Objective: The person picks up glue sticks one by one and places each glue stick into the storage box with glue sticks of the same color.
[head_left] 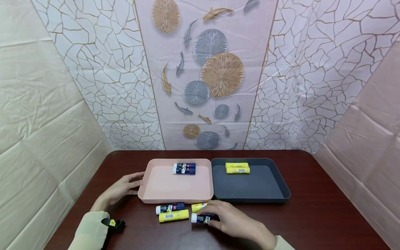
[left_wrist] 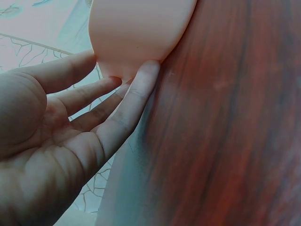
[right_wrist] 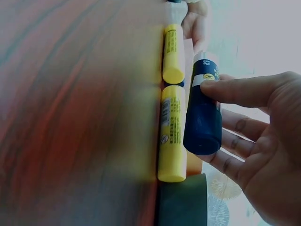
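Saw at the back a printed cloth sheet (head_left: 206, 74), pale pink in the middle, with grey and golden fish (head_left: 217, 13) and round leaf shapes (head_left: 222, 74). Noticed beside it, left and right, white panels (head_left: 100, 69) with golden crack-like lines. Observed at both sides creased, plain beige drapes (head_left: 37, 114). Found below a dark reddish-brown tabletop (head_left: 312, 208), with wood grain and rounded far corners. Noted bright, rather even light.
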{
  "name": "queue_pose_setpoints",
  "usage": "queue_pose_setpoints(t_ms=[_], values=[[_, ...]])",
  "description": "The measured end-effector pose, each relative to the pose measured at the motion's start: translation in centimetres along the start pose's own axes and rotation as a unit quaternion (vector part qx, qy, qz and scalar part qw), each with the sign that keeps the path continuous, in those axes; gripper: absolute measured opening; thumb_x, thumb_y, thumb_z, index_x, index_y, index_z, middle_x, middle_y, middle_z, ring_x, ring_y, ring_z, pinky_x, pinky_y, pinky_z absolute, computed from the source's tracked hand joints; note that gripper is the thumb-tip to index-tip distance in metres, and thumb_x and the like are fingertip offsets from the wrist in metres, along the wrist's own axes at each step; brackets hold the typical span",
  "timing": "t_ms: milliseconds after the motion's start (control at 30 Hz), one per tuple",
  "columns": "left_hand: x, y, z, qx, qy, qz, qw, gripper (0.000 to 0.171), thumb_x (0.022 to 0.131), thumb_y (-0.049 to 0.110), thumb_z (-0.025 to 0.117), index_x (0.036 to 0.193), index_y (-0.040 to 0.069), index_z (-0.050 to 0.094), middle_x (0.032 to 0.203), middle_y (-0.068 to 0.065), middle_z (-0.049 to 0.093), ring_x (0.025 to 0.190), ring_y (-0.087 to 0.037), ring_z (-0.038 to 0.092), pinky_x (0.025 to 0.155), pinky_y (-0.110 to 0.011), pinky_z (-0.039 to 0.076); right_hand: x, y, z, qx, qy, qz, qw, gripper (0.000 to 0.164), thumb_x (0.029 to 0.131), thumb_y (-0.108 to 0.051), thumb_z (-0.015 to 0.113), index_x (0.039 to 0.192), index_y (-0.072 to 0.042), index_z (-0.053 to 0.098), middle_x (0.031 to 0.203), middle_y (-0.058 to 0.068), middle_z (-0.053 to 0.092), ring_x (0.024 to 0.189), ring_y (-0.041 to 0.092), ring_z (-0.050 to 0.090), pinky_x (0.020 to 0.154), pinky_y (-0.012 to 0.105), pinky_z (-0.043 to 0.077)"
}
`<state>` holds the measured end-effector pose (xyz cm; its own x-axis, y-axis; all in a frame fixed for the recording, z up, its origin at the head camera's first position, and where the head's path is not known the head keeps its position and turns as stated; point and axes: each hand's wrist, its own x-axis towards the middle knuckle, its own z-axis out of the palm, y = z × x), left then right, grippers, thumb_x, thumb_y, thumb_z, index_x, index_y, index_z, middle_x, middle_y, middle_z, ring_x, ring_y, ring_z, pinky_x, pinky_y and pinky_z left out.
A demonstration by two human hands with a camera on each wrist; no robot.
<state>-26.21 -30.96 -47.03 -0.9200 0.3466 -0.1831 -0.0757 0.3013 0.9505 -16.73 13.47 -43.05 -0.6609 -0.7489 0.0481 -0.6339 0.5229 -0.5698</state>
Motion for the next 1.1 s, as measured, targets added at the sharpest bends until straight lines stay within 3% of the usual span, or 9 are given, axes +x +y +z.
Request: queue_pose_setpoints(t_ms=[267,500,1100], values=[[0.2,-0.1,0.1,-0.003,-0.005,0.005,1.0,0.065,0.109,0.022,0.057,0.161,-0.005,0.028,0.162,-0.032,0.029,0.125,-0.03,0.061,0.096,-0.044,0.058,-0.2,-0.1,-0.1,0.025,0.011,0.02,0.999,0.041,0.1,-0.009,0.071,0.134,-0.033,0.068,0.135,-0.009,0.062,0.121,0.008,0.057,0.102,0.038,0.053],[0.2,-0.1,0.1,-0.003,-0.003,0.002,1.0,0.065,0.109,0.022,0.058,0.161,-0.004,0.029,0.162,-0.031,0.031,0.126,-0.031,0.061,0.097,-0.044,0.058,0.0,-0.1,-1.0,0.02,0.034,0.013,0.999,0.039,0.1,-0.01,0.07,0.135,-0.03,0.068,0.123,-0.012,0.064,0.107,0.004,0.058,0.092,0.032,0.055],[0.1,0.0,0.0,-0.009,-0.007,0.006,0.9999,0.066,0.109,0.021,0.058,0.162,-0.004,0.028,0.162,-0.031,0.03,0.127,-0.031,0.06,0.097,-0.044,0.058,1.6,-0.5,-3.8,0.03,0.053,-0.017,0.998,0.041,0.1,-0.006,0.069,0.137,-0.022,0.067,0.129,-0.007,0.066,0.115,0.009,0.061,0.096,0.036,0.056]])
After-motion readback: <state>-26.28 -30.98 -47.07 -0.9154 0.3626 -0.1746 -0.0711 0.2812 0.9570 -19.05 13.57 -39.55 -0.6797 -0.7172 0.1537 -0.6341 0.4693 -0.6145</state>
